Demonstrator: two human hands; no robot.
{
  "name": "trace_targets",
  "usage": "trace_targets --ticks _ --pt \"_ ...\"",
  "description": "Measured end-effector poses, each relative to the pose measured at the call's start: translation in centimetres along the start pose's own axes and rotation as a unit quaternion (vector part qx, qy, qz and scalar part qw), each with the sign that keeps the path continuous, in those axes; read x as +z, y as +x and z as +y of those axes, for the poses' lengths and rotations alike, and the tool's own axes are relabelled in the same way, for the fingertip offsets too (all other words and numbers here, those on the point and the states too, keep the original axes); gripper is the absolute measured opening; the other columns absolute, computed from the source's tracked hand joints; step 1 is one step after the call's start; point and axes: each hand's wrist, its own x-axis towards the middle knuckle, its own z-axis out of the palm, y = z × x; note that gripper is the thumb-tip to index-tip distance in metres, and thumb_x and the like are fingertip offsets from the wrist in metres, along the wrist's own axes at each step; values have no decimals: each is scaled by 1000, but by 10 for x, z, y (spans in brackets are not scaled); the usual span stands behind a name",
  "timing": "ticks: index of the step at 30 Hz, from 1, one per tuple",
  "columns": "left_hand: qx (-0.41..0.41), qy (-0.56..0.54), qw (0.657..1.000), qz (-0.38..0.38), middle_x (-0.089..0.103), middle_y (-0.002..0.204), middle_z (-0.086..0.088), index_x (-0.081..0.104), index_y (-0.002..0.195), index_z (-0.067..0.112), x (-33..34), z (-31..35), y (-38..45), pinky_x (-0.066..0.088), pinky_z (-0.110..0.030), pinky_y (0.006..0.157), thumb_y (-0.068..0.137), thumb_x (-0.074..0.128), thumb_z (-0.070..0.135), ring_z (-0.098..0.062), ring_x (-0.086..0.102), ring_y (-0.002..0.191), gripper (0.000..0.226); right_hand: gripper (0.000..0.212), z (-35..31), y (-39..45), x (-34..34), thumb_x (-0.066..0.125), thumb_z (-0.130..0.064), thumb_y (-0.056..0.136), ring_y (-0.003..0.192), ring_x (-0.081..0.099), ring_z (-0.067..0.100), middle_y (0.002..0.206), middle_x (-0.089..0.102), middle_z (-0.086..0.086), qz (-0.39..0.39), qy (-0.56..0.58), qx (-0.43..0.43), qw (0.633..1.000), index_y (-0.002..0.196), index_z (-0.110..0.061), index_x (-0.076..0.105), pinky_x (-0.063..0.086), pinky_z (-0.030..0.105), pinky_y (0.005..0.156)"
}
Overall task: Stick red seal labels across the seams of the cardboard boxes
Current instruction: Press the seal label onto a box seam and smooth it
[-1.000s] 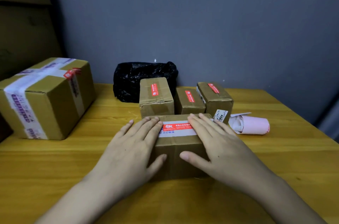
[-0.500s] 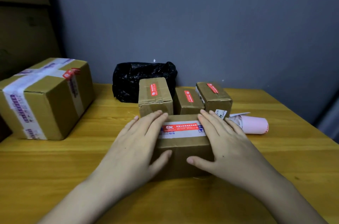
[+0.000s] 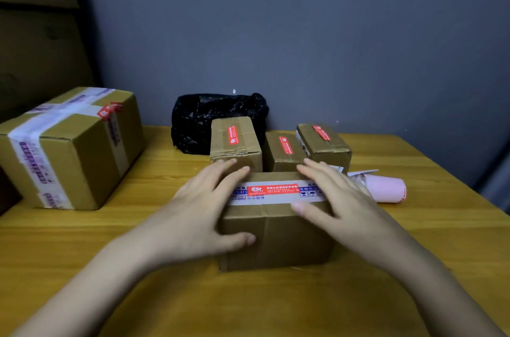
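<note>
Wooden table (image 3: pixel 82 240), yellow-toned, set against a grey wall. Largest item: big carton (image 3: pixel 69 149) at the table's left edge, wrapped in white printed tape, a crumpled red seal (image 3: pixel 109 110) on its top near the right rim. Black plastic bag (image 3: pixel 215 118) against the wall at the back edge, near the middle. Front-centre box (image 3: pixel 276 231), brown cardboard, sits toward the near edge; a band of white printed tape runs across its top, and a red seal label (image 3: pixel 273 189) lies flat along that band, over the seam. Left hand (image 3: pixel 198 215) spread flat on the box's left end, fingers straight and resting on the top, thumb against the front face. Right hand (image 3: pixel 342 207) likewise spread over the right end, fingers straight, reaching past the top's far edge, thumb lying on the top near the front rim; slightly blurred. Behind this box, three small boxes in a row: left small box (image 3: pixel 236 143), just in front of the bag; middle small box (image 3: pixel 285 154), lowest of the three; right small box (image 3: pixel 324 143), angled. Each carries a red label on top. Pink label roll (image 3: pixel 386 189) lies on its side toward the table's right edge, just beside the right hand.
</note>
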Motion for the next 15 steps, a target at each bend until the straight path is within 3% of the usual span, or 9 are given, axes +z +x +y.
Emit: trace_targets --ticks 2,5,10,15 --pt "-15 -43 998 -52 -8 151 29 -2 146 48 -7 -5 9 16 -31 116 61 51 83 -2 1 142 107 72 9 11 1 23 -81 80 141 13 -2 150 20 -30 1 61 22 998 142 -47 28 12 24 108" --pt "-1 -56 996 -65 6 150 24 3 147 45 -5 -7 18 24 -32 115 69 63 71 -4 10 140 102 53 15 26 8 41 -63 87 133 31 2 141 32 -26 -17 125 45 991 137 -44 37 29 29 106" --pt "24 -90 996 -6 26 130 23 20 140 45 -4 -6 10 36 -26 104 64 70 60 3 27 123 93 49 9 33 12 52 -53 90 117 40 1 124 36 -21 -8 171 75 982 135 -38 42 38 25 90" --pt "49 -101 992 62 27 128 33 26 134 49 -22 -10 -20 35 -21 103 59 67 63 8 27 127 87 43 -18 37 7 48 -54 91 118 46 6 127 46 -17 32 124 46 991 130 -35 47 43 36 97"
